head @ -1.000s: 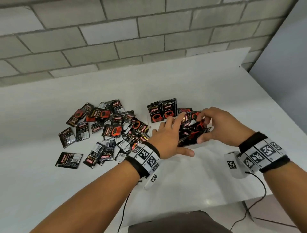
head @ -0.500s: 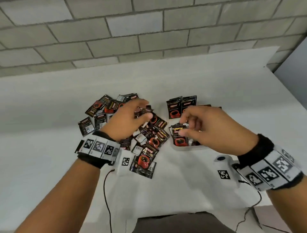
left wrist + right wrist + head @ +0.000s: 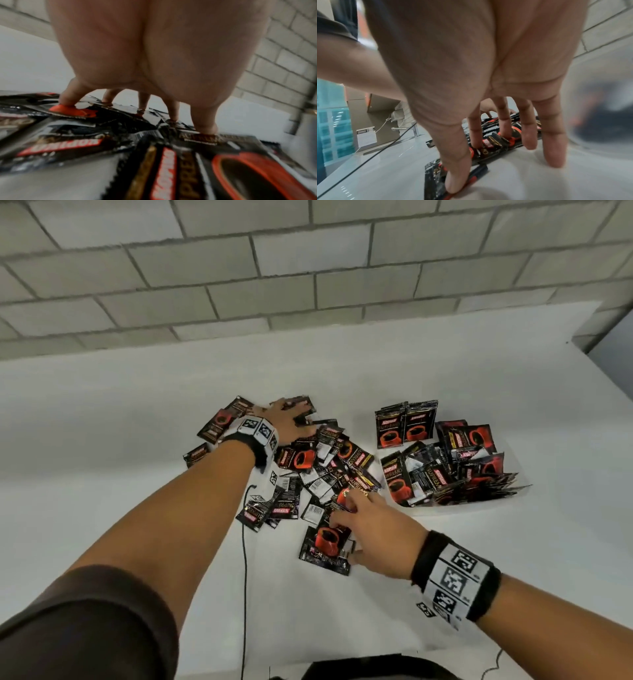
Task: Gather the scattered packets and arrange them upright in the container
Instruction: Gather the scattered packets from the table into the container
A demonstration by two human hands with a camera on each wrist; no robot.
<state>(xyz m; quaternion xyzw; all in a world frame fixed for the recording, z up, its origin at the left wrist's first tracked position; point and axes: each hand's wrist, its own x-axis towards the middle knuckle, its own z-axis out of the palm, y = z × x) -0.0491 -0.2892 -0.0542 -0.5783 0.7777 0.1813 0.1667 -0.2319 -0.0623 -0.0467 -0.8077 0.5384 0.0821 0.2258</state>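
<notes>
Here both hands press spread, straight fingers on the loose heap of black-and-red foil packets (image 3: 308,470) beside the clear plastic container (image 3: 479,505): left hand (image 3: 287,419) on its far edge, right hand (image 3: 373,529) nearest.

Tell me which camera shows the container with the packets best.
The head view. It shows the whole clear container on the white table, right of the loose pile, with two packets upright at its back and the rest jumbled. The right wrist view gives only a blurred curved wall at its right edge. The left wrist view shows none of it.
</notes>
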